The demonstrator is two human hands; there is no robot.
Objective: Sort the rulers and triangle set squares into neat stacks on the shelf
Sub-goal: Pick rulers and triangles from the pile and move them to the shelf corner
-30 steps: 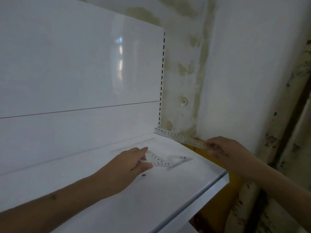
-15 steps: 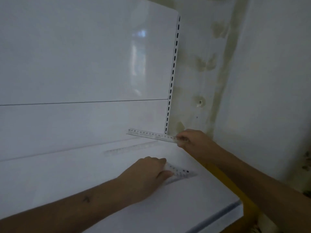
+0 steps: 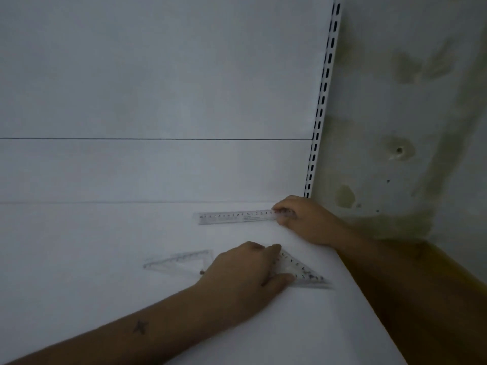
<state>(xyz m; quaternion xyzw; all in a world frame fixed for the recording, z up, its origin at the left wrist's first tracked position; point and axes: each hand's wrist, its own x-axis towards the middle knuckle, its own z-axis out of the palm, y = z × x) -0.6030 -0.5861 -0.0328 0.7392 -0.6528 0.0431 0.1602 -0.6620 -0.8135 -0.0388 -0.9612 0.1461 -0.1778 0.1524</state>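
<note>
A clear straight ruler lies flat at the back of the white shelf, near the rear panel. My right hand pinches its right end, fingers curled over it. A clear triangle set square lies nearer the front, and my left hand holds its left part between thumb and fingers. A second clear set square rests on the shelf just left of my left hand, untouched.
The white back panel rises behind the shelf, ending at a slotted upright. A stained wall stands to the right. The shelf's right edge drops off beside a yellow-brown surface.
My right hand has lowered the ruler from just above the shelf to lie flat on it near the back. My left hand stays on its set square. The view has moved closer.
</note>
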